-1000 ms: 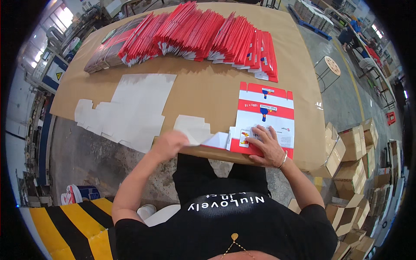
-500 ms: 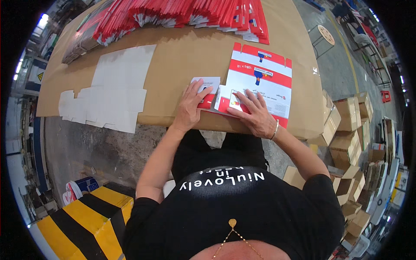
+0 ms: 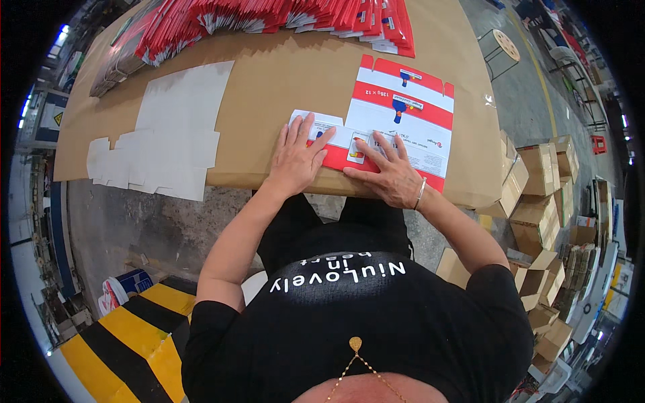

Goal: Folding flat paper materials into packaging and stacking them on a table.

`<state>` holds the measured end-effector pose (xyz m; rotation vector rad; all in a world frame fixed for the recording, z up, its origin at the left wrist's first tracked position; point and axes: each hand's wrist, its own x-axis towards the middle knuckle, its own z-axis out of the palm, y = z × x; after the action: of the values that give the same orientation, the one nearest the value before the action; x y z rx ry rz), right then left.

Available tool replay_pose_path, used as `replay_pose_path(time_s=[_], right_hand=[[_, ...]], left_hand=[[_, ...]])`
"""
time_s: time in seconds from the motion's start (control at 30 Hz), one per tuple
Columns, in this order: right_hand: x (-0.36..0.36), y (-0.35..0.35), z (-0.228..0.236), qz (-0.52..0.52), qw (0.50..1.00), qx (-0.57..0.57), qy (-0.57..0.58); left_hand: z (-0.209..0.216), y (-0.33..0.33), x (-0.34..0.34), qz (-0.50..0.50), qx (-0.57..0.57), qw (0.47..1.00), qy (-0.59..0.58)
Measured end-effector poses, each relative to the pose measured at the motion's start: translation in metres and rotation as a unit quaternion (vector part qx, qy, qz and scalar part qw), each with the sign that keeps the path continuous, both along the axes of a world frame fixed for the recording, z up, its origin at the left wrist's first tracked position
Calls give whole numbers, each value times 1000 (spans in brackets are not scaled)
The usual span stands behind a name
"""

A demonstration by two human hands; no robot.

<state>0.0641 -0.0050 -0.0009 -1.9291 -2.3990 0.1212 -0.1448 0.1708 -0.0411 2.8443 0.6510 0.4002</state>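
A red and white printed carton blank lies flat near the table's front edge. My left hand rests with its fingers stretched out on the blank's narrow left panel. Flat on the printed middle part lies my right hand, its fingers apart, a bracelet at the wrist. Parts of the blank are covered by both palms. To the left of my left hand, a plain white cardboard blank lies with its flaps spread, partly over the table's front edge.
Many folded red and white cartons stand in a fanned row at the table's far side. Brown boxes are piled on the floor at the right. A yellow and black striped block stands at the lower left.
The narrow left panel, raised with a gap beside the main part before, now lies flat against it. My left hand has moved slightly right and its fingers have straightened.
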Motion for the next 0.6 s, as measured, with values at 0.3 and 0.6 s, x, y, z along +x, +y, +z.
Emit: replay_pose_path(time_s=[0.3,0.6], right_hand=[[-2,1,-12,-33,998,37,24],[20,-38,11,37,998,-17,-44]], left_hand=[[22,-18,16,85,-10,994,69],[21,26,77,236,-41,970,48]])
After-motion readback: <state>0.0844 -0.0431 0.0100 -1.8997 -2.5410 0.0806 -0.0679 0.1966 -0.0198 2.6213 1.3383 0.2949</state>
